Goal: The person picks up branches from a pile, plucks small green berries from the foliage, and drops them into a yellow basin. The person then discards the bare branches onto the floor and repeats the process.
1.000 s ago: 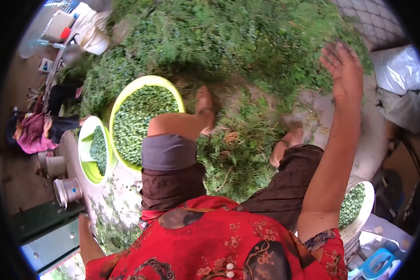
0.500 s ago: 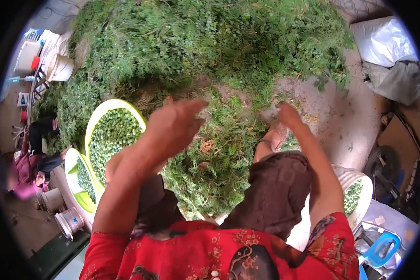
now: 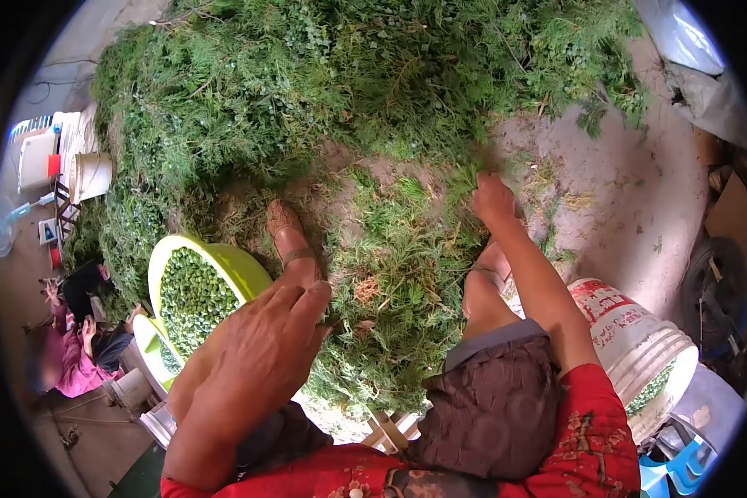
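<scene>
My left hand (image 3: 266, 344) is over my left knee, beside the lime-green tub (image 3: 253, 270). Its fingers curl downward and are mostly hidden; what they hold, if anything, I cannot make out. Farther out, my right hand (image 3: 495, 201) is closed above my right foot, with a feathery green sprig (image 3: 463, 184) at its fingertips. Small green berries (image 3: 195, 290) fill much of the tub. Between my feet lies a layer of loose conifer sprigs (image 3: 390, 290), some of it browned.
A large heap of cut conifer branches (image 3: 349, 75) spreads across the far side. A white bucket (image 3: 622, 340) with green contents leans at my right, near a dark wheel (image 3: 710, 290). Another person (image 3: 83, 340) sits at far left, past a second lime-green container (image 3: 148, 336).
My left hand has drawn back toward my knee and lower in view. My right hand has shifted slightly left, and a green sprig now shows at its fingers. The view has tilted and shifted.
</scene>
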Available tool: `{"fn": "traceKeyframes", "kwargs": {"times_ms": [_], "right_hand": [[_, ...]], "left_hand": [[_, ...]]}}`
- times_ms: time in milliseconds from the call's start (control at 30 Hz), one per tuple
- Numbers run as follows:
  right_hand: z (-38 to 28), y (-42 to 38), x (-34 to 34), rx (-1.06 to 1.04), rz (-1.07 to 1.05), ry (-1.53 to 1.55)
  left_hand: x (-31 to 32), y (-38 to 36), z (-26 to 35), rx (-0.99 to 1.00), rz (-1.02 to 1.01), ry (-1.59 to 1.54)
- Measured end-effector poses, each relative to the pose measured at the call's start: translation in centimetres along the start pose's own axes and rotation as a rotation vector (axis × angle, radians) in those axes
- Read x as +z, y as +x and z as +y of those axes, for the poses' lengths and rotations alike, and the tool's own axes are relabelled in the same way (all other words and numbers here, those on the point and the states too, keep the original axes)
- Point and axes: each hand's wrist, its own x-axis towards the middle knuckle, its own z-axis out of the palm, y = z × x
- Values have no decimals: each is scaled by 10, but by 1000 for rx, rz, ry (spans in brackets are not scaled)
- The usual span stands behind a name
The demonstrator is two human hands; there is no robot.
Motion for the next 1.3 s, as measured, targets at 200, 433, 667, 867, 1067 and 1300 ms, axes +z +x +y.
{"fn": "traceKeyframes", "kwargs": {"times_ms": [200, 433, 667, 867, 1067, 1300], "right_hand": [[22, -20, -12, 358, -197, 1486], [-13, -47, -57, 254, -212, 1706], [-65, -95, -71, -347, -1156, 1012], [48, -93, -33, 797, 467, 262], [123, -162, 27, 667, 149, 82], [96, -179, 6, 748, 477, 1279]], "left_hand": [[-4, 4, 9, 1, 4, -8], [3, -6, 17, 82, 1, -2], [8, -13, 20, 113, -48, 59], [6, -13, 18, 111, -64, 24], [5, -11, 19, 67, -53, 29], [1, -15, 18, 55, -38, 27]]}}
